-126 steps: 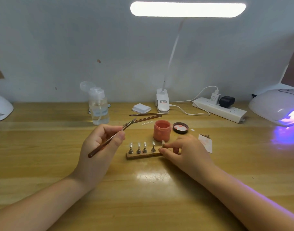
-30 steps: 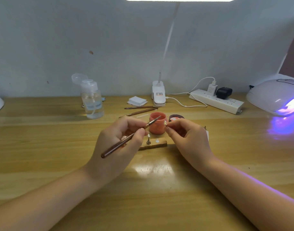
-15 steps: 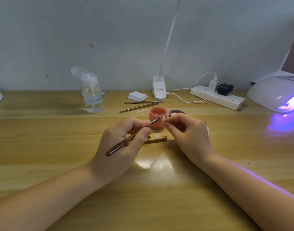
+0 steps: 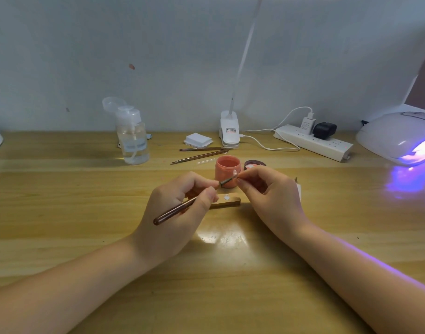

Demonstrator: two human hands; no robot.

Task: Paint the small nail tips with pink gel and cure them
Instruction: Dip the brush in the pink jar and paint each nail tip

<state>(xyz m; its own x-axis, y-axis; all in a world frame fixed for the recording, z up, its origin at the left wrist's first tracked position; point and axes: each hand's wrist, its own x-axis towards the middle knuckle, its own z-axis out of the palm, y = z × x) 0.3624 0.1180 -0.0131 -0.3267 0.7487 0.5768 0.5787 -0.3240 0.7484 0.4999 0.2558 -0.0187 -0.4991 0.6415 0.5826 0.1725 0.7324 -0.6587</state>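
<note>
While both forearms rest on the wooden table (image 4: pixel 62 201), the head view shows the left hand (image 4: pixel 175 213) curled round a brown-handled brush (image 4: pixel 182 208), pinched between thumb and fingers like a pen, its tip raised toward the right. The right hand (image 4: pixel 271 196) pinches a small nail tip (image 4: pixel 235 174) between thumb and forefinger, held up in front of the open pot of pink gel (image 4: pixel 228 171); the brush tip meets it there. Whether the tip carries any colour is too small to tell. Below the hands lies a wooden holder block (image 4: pixel 227 201) with one white round pad showing; the left hand covers the rest of it. The pot's dark lid (image 4: pixel 253 163) lies just right of the pot. Behind, two spare brushes (image 4: pixel 202 153) lie side by side near a stack of white pads (image 4: pixel 198 139). A clear pump bottle (image 4: pixel 133 138) stands at left rear, a clip lamp base (image 4: pixel 229 130) at centre rear, a power strip (image 4: pixel 312 142) to its right. The curing lamp (image 4: pixel 397 136) at far right glows violet onto the table.
</note>
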